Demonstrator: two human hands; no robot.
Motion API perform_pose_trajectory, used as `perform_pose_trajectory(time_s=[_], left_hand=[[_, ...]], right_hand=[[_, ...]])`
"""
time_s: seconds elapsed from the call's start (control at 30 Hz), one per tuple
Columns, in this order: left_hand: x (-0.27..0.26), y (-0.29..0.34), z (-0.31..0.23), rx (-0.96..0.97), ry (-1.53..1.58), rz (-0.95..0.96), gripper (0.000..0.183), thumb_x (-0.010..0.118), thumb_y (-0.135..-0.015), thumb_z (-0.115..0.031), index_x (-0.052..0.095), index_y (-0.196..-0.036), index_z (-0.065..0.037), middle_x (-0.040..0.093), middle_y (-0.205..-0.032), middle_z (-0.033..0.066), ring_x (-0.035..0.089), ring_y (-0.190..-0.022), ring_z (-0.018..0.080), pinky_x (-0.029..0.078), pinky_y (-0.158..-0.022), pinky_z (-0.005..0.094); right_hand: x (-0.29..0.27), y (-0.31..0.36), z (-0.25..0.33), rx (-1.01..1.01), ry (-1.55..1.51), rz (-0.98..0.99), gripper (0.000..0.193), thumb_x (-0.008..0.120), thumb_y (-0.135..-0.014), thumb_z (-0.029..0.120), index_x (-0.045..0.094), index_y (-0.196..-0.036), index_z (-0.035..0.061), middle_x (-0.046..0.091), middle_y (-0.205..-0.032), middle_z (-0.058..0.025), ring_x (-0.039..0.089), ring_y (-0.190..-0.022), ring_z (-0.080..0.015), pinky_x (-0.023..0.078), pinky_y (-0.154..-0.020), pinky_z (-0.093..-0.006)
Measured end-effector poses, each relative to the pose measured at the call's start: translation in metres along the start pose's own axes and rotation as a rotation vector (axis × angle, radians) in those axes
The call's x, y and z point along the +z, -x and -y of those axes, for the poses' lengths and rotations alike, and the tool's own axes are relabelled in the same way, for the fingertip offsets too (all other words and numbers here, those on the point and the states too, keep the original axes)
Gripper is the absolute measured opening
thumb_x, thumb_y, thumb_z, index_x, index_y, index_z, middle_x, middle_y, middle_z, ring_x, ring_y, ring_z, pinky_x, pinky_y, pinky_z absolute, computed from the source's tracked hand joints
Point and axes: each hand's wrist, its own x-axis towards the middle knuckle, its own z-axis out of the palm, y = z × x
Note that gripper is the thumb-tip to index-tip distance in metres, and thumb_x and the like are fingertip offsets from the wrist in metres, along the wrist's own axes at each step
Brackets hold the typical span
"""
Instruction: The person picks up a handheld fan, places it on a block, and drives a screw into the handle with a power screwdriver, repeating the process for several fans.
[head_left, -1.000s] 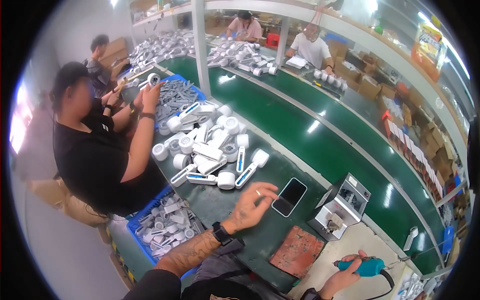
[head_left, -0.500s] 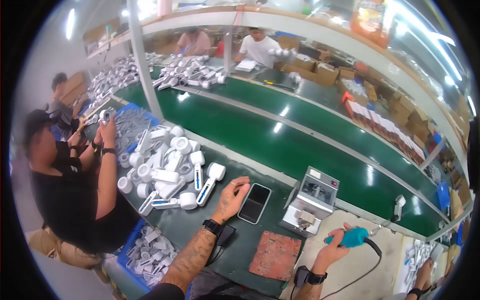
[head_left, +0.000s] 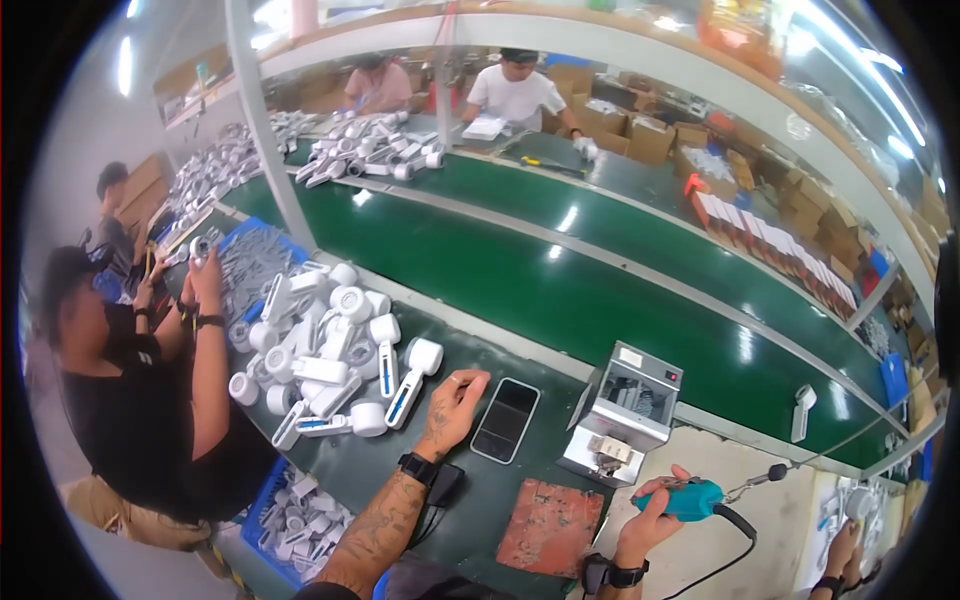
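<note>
In my right hand point(head_left: 648, 520) is a teal electric screwdriver point(head_left: 690, 499), its black cord curving down and its end hooked to a coiled cable. It is held roughly level, over a pale board. My left hand point(head_left: 452, 408), with curled fingers close together, hovers beside a dark-screened phone point(head_left: 505, 420); anything between the fingertips is hidden. Left of it lies a pile of white handheld fan bodies point(head_left: 322, 370), some with blue strips along open handles. A metal screw-feeder box point(head_left: 625, 415) stands between the phone and the screwdriver, and a worn red mat point(head_left: 550, 527) lies nearer me.
A green conveyor belt point(head_left: 480, 270) runs behind the bench, with one white fan point(head_left: 802, 412) on it at right. A blue crate point(head_left: 262, 510) of white parts sits lower left. A co-worker in black point(head_left: 150, 400) works at left; another person's hand point(head_left: 842, 550) shows lower right.
My right hand and the screwdriver have lowered slightly; my left hand has shifted a little left and down. Across the belt, the person in white has reached an arm toward a white part.
</note>
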Motion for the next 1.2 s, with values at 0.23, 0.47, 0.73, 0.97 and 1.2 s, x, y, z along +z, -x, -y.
perform_pose_trajectory(time_s=[0.23, 0.47, 0.73, 0.97, 1.2], left_hand=[[0.007, -0.002, -0.001, -0.024, -0.099, 0.026, 0.028, 0.058, -0.101, -0.022, 0.066, -0.113, 0.001, 0.072, -0.106, 0.0082, 0.064, -0.094, 0.0137, 0.05, -0.087, 0.0278], [0.008, 0.0, -0.003, -0.023, -0.088, 0.004, 0.026, 0.059, -0.101, -0.023, 0.069, -0.108, 0.0, 0.071, -0.099, 0.0067, 0.065, -0.09, 0.0124, 0.051, -0.082, 0.026], [-0.002, 0.0, -0.002, 0.027, -0.152, 0.007, 0.025, 0.06, -0.101, -0.023, 0.068, -0.105, -0.001, 0.072, -0.097, 0.0087, 0.068, -0.091, 0.0145, 0.053, -0.082, 0.0291], [0.001, 0.003, -0.012, 0.014, -0.154, 0.036, 0.026, 0.063, -0.098, -0.024, 0.065, -0.106, 0.001, 0.071, -0.099, 0.0134, 0.071, -0.092, 0.0231, 0.054, -0.082, 0.0332], [0.008, 0.007, -0.009, 0.025, -0.177, 0.029, 0.023, 0.062, -0.098, -0.021, 0.067, -0.108, -0.001, 0.071, -0.1, 0.0123, 0.07, -0.093, 0.022, 0.054, -0.084, 0.0323]], right_hand=[[-0.002, -0.004, 0.008, 0.039, -0.031, -0.008, 0.054, 0.064, -0.095, 0.039, 0.048, -0.124, -0.0033, 0.057, -0.075, -0.0036, 0.054, -0.066, -0.0114, 0.043, -0.059, -0.025], [-0.002, -0.002, 0.003, 0.03, -0.004, 0.001, 0.055, 0.064, -0.095, 0.041, 0.048, -0.124, -0.0031, 0.057, -0.075, -0.0035, 0.053, -0.065, -0.011, 0.042, -0.058, -0.0241], [0.007, 0.004, 0.004, 0.104, -0.013, -0.017, 0.06, 0.065, -0.093, 0.045, 0.048, -0.125, -0.003, 0.057, -0.073, -0.0038, 0.052, -0.065, -0.0125, 0.041, -0.062, -0.0246], [-0.035, 0.017, -0.016, 0.26, -0.043, 0.138, 0.055, 0.064, -0.092, 0.043, 0.049, -0.132, 0.0079, 0.057, -0.105, -0.0119, 0.055, -0.093, -0.0233, 0.036, -0.089, -0.0365], [-0.05, 0.021, -0.032, 0.337, 0.037, 0.082, 0.054, 0.062, -0.092, 0.041, 0.05, -0.14, 0.0188, 0.058, -0.137, -0.0201, 0.057, -0.12, -0.0341, 0.032, -0.117, -0.0483]])
